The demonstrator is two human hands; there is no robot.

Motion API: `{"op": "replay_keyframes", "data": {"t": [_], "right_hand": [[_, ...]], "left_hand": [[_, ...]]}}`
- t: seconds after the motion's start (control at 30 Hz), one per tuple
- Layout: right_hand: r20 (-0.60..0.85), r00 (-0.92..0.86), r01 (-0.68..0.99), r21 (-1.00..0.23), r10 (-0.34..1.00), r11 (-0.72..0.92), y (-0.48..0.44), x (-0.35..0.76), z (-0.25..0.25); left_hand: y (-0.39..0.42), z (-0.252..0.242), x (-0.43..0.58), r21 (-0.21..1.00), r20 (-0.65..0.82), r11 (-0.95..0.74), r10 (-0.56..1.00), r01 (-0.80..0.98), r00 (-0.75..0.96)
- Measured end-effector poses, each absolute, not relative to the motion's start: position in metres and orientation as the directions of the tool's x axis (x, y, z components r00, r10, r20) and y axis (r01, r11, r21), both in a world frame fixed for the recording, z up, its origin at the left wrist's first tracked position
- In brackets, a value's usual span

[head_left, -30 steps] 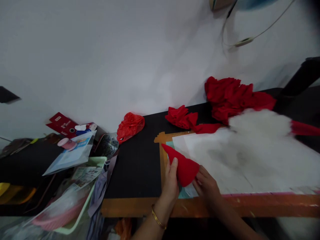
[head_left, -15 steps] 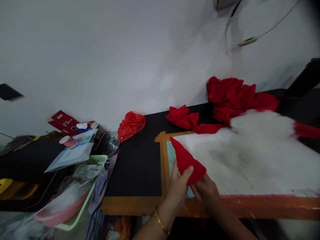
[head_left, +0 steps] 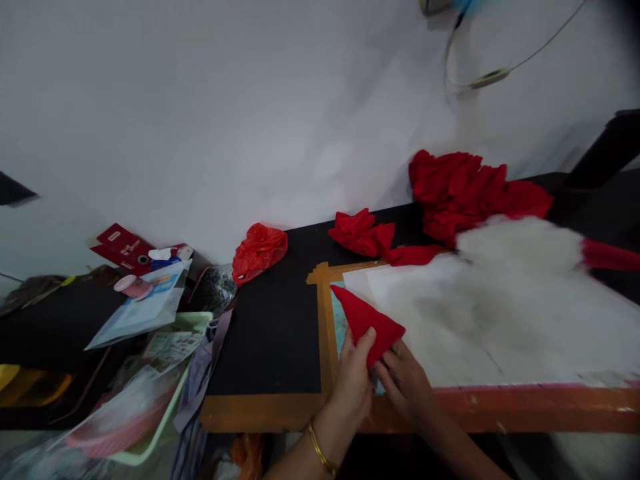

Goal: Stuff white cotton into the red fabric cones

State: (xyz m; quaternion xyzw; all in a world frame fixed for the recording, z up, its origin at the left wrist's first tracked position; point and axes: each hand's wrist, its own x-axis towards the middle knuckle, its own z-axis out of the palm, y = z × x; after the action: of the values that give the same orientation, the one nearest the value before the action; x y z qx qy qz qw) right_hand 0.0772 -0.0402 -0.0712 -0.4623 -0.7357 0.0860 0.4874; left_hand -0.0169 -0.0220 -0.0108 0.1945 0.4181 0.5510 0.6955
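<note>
A pointed red cloth cone (head_left: 373, 320), like the body of a small hat, is held over the near part of the table. My left hand (head_left: 356, 363) is closed on its lower left side, thumb across the front and the other fingers behind. At the lower right edge, my right hand (head_left: 404, 377) grips the cloth with bent fingers; its fingertips are partly hidden. The cone's tip points up and to the left. To the right lies a fluffy white pile (head_left: 523, 250) on a white sheet (head_left: 460, 353).
Red cloth pieces are heaped (head_left: 470, 193) at the back right, with a smaller red bunch (head_left: 363, 233) beside them. A red plastic bag (head_left: 260, 252) lies against the wall. Brown tape (head_left: 260, 410) edges the black table. At left stands a pale green basket (head_left: 167, 427) holding plastic bags.
The red cloth cone has tipped lower and to the left, still in both hands. My right hand has shifted slightly left and up along its edge. The view has turned a little.
</note>
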Motion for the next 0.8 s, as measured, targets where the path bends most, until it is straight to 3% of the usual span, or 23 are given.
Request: {"op": "replay_keyframes", "data": {"t": [0.1,0.27,0.4,0.6,0.8], "right_hand": [[0.718,-0.081,0.643,-0.492,0.691,0.586,-0.045,0.080,-0.066],[0.729,-0.303,0.695,-0.272,0.614,0.665,-0.040,0.077,-0.064],[0.681,-0.292,0.738,-0.286,0.671,0.612,-0.035,0.073,-0.060],[0.561,-0.330,0.565,-0.527,0.759,0.635,-0.048,0.081,-0.050],[0.717,-0.275,0.736,-0.271,0.640,0.620,-0.049,0.089,-0.068]], "left_hand": [[-0.016,-0.008,-0.022,0.695,-0.418,0.332,0.908,-0.638,0.017],[-0.017,-0.010,-0.022,0.712,-0.418,0.327,0.908,-0.622,-0.001],[-0.021,-0.013,-0.018,0.722,-0.405,0.318,0.914,-0.614,-0.003],[-0.019,-0.016,-0.024,0.738,-0.399,0.301,0.917,-0.604,-0.030],[-0.022,-0.022,-0.028,0.760,-0.410,0.296,0.909,-0.578,-0.074]]}}
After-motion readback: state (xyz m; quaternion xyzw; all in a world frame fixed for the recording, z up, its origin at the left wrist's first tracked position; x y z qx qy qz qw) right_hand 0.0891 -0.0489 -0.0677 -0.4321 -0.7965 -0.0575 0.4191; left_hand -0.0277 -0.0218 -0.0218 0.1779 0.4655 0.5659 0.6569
